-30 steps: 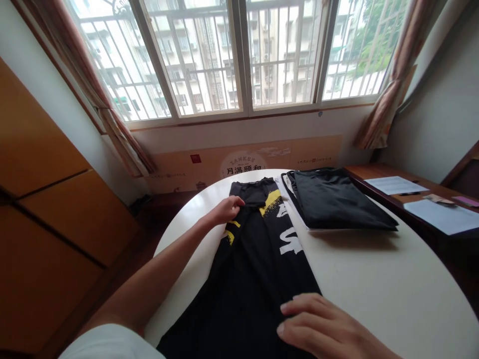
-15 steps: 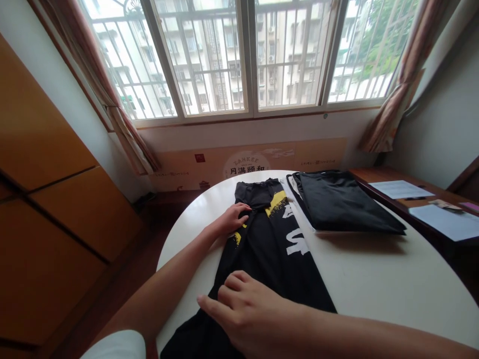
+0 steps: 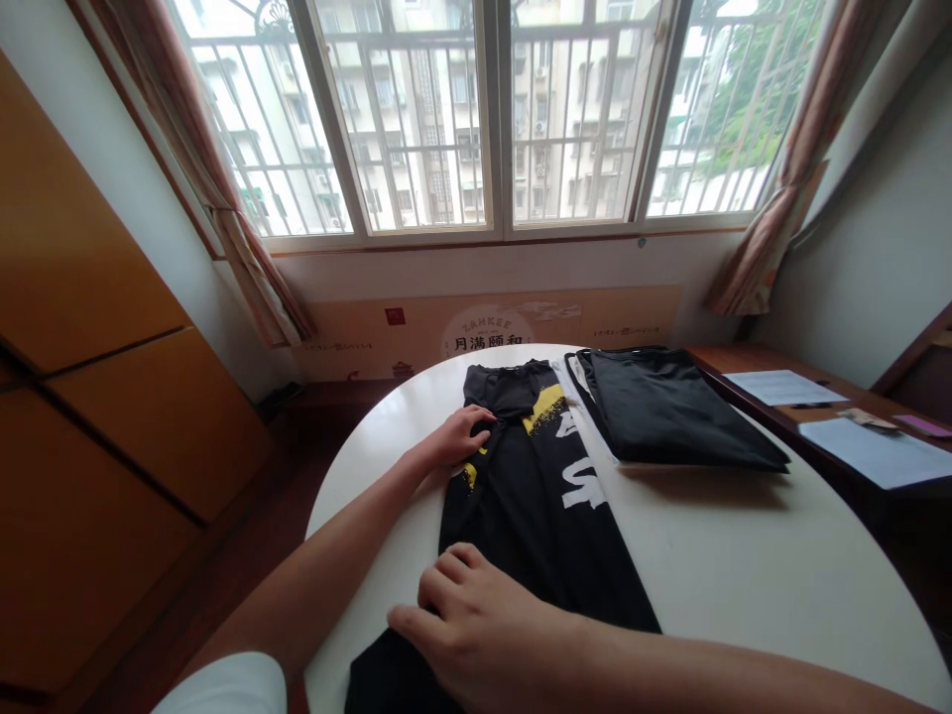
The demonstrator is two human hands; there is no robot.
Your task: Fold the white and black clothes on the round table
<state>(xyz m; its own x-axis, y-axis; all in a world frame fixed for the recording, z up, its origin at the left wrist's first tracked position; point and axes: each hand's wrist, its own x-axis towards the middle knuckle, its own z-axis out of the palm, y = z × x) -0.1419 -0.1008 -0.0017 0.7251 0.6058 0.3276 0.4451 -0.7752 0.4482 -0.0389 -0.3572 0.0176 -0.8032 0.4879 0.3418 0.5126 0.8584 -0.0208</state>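
A black garment (image 3: 539, 516) with yellow and white print lies lengthwise on a round white table (image 3: 744, 565). My left hand (image 3: 461, 436) rests on its left edge near the far end, fingers curled onto the cloth. My right hand (image 3: 476, 625) reaches across the near end and presses on the garment's left edge, fingers bent and pinching the cloth. Beside it, to the right, a folded black garment (image 3: 669, 407) lies flat on something white.
A barred window (image 3: 491, 109) with tied curtains fills the far wall. Orange wooden cabinets (image 3: 96, 397) stand at the left. At the right a dark wooden desk (image 3: 825, 397) carries sheets of paper (image 3: 878, 451). A printed cardboard panel (image 3: 483, 332) leans under the window.
My right hand moved from the garment's right near edge across to its left edge. The left hand slid slightly onto the cloth. The left side of the garment now lies narrower.
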